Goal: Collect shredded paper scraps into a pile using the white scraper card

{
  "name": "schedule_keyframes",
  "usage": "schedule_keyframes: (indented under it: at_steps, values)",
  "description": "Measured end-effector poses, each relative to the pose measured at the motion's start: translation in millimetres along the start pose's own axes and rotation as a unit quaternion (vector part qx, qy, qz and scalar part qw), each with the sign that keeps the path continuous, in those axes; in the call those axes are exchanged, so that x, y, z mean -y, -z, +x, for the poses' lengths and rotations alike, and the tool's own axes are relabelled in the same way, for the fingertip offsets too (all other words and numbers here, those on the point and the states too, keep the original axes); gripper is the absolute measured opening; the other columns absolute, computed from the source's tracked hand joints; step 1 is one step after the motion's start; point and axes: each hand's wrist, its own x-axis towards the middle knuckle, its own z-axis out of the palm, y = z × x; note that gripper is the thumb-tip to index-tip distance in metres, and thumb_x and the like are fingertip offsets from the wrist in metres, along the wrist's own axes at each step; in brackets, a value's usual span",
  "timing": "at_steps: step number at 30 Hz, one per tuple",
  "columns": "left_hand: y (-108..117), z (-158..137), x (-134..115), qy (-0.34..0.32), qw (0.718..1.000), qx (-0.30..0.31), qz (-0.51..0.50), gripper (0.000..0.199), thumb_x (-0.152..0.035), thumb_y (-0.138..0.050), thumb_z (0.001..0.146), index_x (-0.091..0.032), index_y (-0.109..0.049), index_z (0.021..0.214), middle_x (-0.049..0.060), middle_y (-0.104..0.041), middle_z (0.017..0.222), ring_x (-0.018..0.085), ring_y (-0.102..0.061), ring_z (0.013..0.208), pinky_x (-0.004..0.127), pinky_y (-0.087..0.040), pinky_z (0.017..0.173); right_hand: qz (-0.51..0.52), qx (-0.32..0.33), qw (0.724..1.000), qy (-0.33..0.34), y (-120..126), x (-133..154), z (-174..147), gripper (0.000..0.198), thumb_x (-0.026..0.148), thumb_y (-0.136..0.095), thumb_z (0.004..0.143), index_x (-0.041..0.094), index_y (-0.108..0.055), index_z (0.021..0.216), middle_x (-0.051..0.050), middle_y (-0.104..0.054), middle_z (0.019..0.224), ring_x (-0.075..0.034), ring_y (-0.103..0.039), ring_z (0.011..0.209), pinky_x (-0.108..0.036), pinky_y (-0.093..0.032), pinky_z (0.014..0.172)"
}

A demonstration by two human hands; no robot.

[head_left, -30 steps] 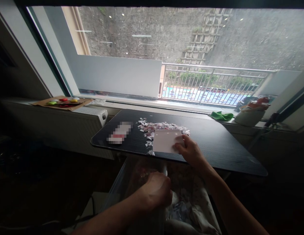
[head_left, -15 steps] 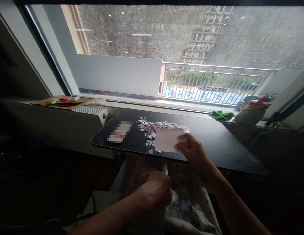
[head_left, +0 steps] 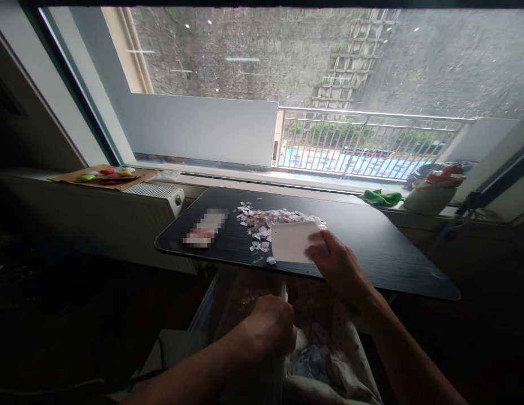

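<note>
My right hand [head_left: 329,256] pinches the right edge of a white card [head_left: 290,243], tilted low over the black tabletop [head_left: 384,250]. Small paper scraps [head_left: 282,216] lie in a heap behind the card, with a few at its left edge near the table's front. Below that edge, my left hand [head_left: 270,326] is closed around the rim of a clear plastic bin [head_left: 222,306]. More scraps show dimly inside the bin. A blurred-out pale and red item [head_left: 206,228] rests on the left of the table.
A radiator [head_left: 118,219] stands left, with a brown board [head_left: 97,175] bearing coloured pieces above it. On the sill at right are a green cloth [head_left: 380,197] and a pale bag [head_left: 430,197]. Patterned fabric [head_left: 341,360] with scraps on it lies below the table.
The white card has shifted slightly right in my right hand's grip, and the scraps by its front left corner have moved right a little. My left hand stays at the bin.
</note>
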Motion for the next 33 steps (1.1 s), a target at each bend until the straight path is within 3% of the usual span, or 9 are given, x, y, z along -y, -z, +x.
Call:
schedule_keyframes:
  at_steps: [6,11,19,28,33]
  values:
    - [-0.3,-0.3,-1.7,0.002,1.000,-0.006,0.016,0.030,-0.022,-0.045,0.071,-0.008,-0.070,0.082,0.019,-0.068,0.081,0.030,-0.064,0.080,0.037,-0.049,0.073,-0.005,-0.026,1.000,-0.014,5.6,-0.1,-2.9,0.019,0.031,-0.051,0.073,0.024,-0.056,0.090,-0.001,-0.064,0.071,-0.016,-0.057,0.062,-0.026,-0.040,0.057]
    - [0.6,-0.2,-1.5,0.004,1.000,-0.007,0.011,0.029,-0.022,-0.046,0.071,-0.008,-0.070,0.081,0.019,-0.068,0.081,0.030,-0.064,0.080,0.038,-0.049,0.073,0.002,0.009,1.000,0.009,0.7,2.0,-4.1,0.020,0.030,-0.050,0.074,0.024,-0.056,0.092,-0.001,-0.065,0.073,-0.016,-0.057,0.062,-0.025,-0.040,0.057]
    - [-1.2,-0.5,0.1,0.001,1.000,-0.006,0.015,0.028,-0.025,-0.047,0.073,-0.009,-0.068,0.081,0.018,-0.068,0.081,0.029,-0.064,0.080,0.036,-0.049,0.073,-0.056,-0.052,0.997,0.011,19.6,0.2,-8.6,0.021,0.030,-0.050,0.075,0.024,-0.056,0.095,-0.002,-0.065,0.073,-0.017,-0.059,0.064,-0.026,-0.040,0.058]
    - [-2.5,0.4,-1.0,0.006,0.999,-0.015,0.028,0.030,-0.023,-0.045,0.071,-0.008,-0.070,0.080,0.019,-0.068,0.079,0.029,-0.065,0.079,0.036,-0.049,0.073,0.007,0.011,0.999,0.032,-6.1,10.1,-1.3,0.021,0.026,-0.047,0.076,0.022,-0.055,0.095,-0.002,-0.067,0.079,-0.016,-0.059,0.068,-0.025,-0.042,0.061]
    - [-4.0,1.4,0.5,-0.001,1.000,-0.010,0.019,0.031,-0.021,-0.045,0.069,-0.008,-0.070,0.081,0.020,-0.068,0.082,0.030,-0.065,0.079,0.038,-0.050,0.072,-0.019,-0.015,0.999,0.020,7.7,4.4,-5.6,0.022,0.028,-0.047,0.075,0.022,-0.056,0.094,-0.002,-0.065,0.074,-0.015,-0.058,0.063,-0.024,-0.041,0.058]
